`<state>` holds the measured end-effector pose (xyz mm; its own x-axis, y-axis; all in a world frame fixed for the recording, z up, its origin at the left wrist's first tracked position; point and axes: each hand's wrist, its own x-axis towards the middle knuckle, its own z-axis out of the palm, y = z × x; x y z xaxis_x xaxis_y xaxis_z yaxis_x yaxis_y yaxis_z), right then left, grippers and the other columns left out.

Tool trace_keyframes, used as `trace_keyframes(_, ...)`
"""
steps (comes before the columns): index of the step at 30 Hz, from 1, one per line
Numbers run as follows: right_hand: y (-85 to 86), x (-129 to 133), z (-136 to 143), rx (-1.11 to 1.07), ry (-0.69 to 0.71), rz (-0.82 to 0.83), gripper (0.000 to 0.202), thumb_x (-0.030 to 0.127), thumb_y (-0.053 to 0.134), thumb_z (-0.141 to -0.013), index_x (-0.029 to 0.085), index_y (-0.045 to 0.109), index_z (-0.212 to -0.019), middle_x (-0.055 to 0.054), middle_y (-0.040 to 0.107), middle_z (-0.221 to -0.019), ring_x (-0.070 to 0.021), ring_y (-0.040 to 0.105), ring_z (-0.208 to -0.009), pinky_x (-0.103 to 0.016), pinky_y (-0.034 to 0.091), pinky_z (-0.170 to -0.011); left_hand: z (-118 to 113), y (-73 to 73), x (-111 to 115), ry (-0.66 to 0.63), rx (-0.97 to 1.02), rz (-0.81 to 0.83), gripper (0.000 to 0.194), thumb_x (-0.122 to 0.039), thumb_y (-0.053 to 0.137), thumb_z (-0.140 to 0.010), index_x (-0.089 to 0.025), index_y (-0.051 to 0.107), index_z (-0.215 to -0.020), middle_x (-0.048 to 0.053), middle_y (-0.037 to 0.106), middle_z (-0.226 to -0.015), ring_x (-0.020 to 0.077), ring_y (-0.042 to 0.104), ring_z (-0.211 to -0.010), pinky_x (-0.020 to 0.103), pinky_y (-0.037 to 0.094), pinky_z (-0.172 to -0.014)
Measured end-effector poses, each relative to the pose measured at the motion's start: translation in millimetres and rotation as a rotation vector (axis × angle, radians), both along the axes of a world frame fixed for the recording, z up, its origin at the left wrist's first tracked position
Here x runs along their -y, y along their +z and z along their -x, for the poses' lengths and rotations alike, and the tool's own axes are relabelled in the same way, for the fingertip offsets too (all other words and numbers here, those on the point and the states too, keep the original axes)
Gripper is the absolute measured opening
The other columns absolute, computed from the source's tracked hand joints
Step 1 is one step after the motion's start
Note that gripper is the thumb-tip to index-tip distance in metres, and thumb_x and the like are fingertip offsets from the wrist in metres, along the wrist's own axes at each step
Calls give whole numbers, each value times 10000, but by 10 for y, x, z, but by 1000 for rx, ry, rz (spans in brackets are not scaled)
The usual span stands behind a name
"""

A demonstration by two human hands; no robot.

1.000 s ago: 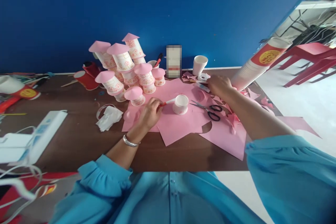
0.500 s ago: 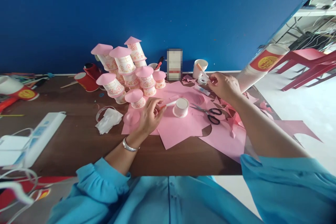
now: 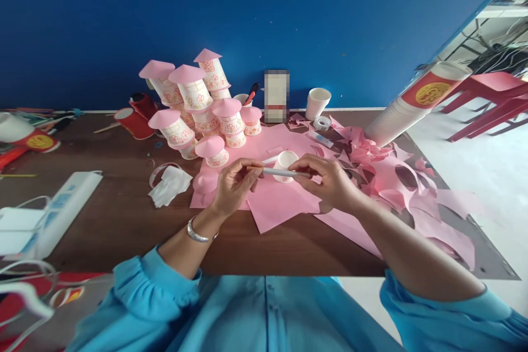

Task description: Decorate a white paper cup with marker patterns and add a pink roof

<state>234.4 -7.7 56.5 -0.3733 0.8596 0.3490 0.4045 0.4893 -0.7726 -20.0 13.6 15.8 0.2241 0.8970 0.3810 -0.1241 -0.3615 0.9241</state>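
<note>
- Pen (image 3: pixel 277 172): near level, over the counter, in front of white cup (image 3: pixel 286 160).
- Left hand (image 3: pixel 233 184): grip clamped on one end; right hand (image 3: pixel 329 179): same, other end.
- Line both pinches up, should stop twisting.
- Knuckles off cup; pink paper (image 3: pixel 280 210) below may slide if brushed.

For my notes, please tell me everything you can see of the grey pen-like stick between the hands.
The grey pen-like stick is slim, straight and smooth, perhaps plastic. Nearly level, it crosses the camera's view of the small cup. The left hand pinches one end, the right hand the other; both ends are largely hidden, so I cannot tell if it is capped.
</note>
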Motion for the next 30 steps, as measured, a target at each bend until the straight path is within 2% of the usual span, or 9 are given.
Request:
trace_keyframes(3,-43,45,90,-241,-10,256,284,456,824,-912,219,773,-1059,13,711,-780,-129,622,-603,-261,516,-530,-13,15,-6,-15,5,103,383,-562,803,-930,-183,752,-951,-5,707,-666,59,496,-430,194,368,-385)
trace_keyframes(5,-92,76,149,-387,-22,329,375,551,850,-886,213,778,-1030,22,683,-724,-122,592,-552,-266,493,-493,-29,25,4,-29,9,153,419,-598,812,-906,-183,751,-904,-17,677,-619,55,457,-402,192,315,-356)
trace_keyframes(8,-141,71,118,-574,-91,268,382,598,850,-887,237,768,-978,37,627,-674,-119,539,-518,-282,476,-475,-31,36,-7,11,16,185,436,-615,807,-904,-185,746,-859,-30,635,-581,51,420,-389,190,282,-347)
trace_keyframes(13,-74,-51,-268,-751,-269,66,228,506,808,-946,314,707,-877,51,458,-649,-140,453,-558,-294,452,-507,84,-89,-184,246,-13,160,400,-579,799,-912,-193,720,-843,-40,613,-614,58,444,-425,198,349,-397)
trace_keyframes(18,-125,-111,-356,-701,-312,78,342,556,725,-983,306,575,-804,52,388,-671,-147,381,-553,-320,437,-557,80,-341,-234,178,-657,-132,114,-301,733,-937,-238,812,-991,21,734,-862,153,676,-774,274,565,-712)
trace_keyframes(21,-216,-113,-268,-710,-267,131,339,582,724,-981,308,594,-830,63,354,-650,-145,343,-541,-325,422,-554,62,-382,-177,220,-955,-258,244,-266,777,-906,-299,821,-1144,38,696,-994,189,686,-853,297,562,-704)
trace_keyframes(23,-241,-115,-226,-769,-255,187,344,582,801,-922,303,625,-827,70,351,-638,-137,337,-542,-323,414,-552,74,-355,-159,243,-1016,-310,406,-299,826,-878,-308,775,-1280,60,674,-1077,227,701,-938,323,588,-721)
trace_keyframes(26,-196,-132,-175,-906,-237,291,355,562,918,-818,290,691,-846,76,396,-639,-118,374,-557,-301,419,-549,68,-272,-184,207,-928,-421,614,-389,854,-877,-254,652,-1440,114,679,-1237,299,690,-1170,431,630,-935)
trace_keyframes(30,-74,-188,-34,-1064,-181,397,430,638,914,-811,272,700,-890,91,421,-611,-95,376,-523,-261,399,-502,-102,-150,-268,77,-802,-526,718,-491,783,-953,-220,497,-1554,179,672,-1464,348,640,-1348,542,536,-1144)
